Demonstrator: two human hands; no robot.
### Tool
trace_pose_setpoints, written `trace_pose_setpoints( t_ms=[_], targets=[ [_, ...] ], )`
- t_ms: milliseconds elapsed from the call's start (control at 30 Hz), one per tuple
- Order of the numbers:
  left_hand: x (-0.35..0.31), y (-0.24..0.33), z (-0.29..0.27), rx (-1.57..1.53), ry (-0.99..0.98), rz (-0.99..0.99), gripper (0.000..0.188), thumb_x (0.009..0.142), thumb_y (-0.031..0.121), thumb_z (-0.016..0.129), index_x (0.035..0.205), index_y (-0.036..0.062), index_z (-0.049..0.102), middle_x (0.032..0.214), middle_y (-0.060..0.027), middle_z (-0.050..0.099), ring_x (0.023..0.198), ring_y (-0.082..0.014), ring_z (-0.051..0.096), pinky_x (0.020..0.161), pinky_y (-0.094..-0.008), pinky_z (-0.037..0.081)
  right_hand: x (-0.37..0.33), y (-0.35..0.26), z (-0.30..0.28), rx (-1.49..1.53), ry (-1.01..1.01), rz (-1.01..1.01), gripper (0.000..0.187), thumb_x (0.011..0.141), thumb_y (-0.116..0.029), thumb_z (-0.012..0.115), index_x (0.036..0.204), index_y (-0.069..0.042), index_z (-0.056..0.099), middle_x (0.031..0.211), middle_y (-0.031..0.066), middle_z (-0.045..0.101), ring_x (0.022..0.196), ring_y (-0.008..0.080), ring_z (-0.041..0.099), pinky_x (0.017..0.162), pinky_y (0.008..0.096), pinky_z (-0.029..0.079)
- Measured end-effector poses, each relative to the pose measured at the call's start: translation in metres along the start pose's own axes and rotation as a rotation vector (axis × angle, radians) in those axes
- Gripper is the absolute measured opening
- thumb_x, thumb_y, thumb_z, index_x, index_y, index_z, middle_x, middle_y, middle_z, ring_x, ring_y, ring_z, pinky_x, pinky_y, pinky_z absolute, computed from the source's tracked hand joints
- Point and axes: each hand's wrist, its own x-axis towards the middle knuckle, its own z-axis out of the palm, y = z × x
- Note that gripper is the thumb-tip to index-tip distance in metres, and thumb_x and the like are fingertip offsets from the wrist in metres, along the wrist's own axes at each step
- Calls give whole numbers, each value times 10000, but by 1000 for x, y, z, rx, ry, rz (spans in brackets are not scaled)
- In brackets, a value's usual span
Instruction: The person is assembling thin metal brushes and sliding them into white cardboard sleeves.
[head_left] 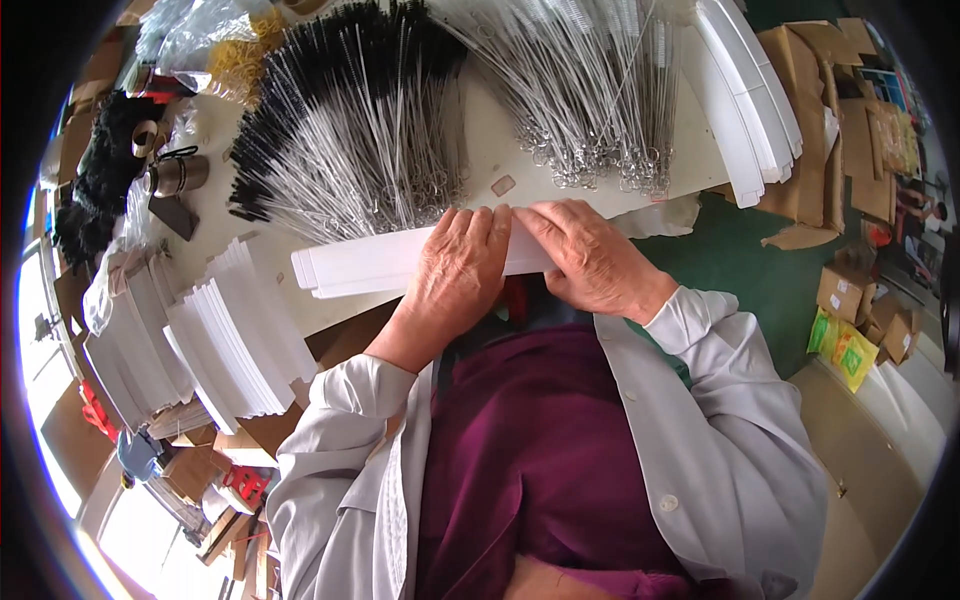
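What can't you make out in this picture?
Head view:
White box: right end hidden by the right hand, part of its middle by the left hand.
Pale-bristled brushes: some far tips cut off by the upper edge.
Far-right clutter: too small and blurred.

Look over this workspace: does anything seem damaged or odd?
The brown cardboard right of the stacked white strips looks odd: its lower edge is ragged, as if torn. The long white carton in the left hand and right hand shows no clear damage.
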Motion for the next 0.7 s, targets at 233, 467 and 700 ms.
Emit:
trace_pose_setpoints(
  t_ms=[233, 467, 700],
  targets=[
    [-27, -14, 8, 4, 152, -179, 838, 660, 115, 869, 1392, 22, 470, 1163, -179, 583, 1069, -365, 602, 950, -461, 488, -4, -6, 1, 17, 264, 168, 558, 837, -144, 785, 1335, -4, 573, 1276, 164, 583, 1159, 362, 596, 997, 427, 506],
    [-31, -15, 19, 55, 223, -158, 751, 717, 103, 816, 1378, 1, 475, 1193, -198, 584, 1068, -380, 602, 955, -469, 486, 0, -21, 41, 31, 353, 273, 493, 863, -140, 773, 1286, 39, 593, 1148, 177, 645, 1000, 334, 667, 852, 401, 563],
    [-43, -19, 30, 94, 177, -187, 727, 729, 120, 810, 1368, -7, 489, 1201, -205, 587, 1084, -381, 599, 961, -475, 480, -1, -25, 65, 633, 346, 541, 462, 864, -141, 777, 1231, 65, 586, 1050, 178, 680, 827, 252, 703, 710, 358, 565]
  ],
)
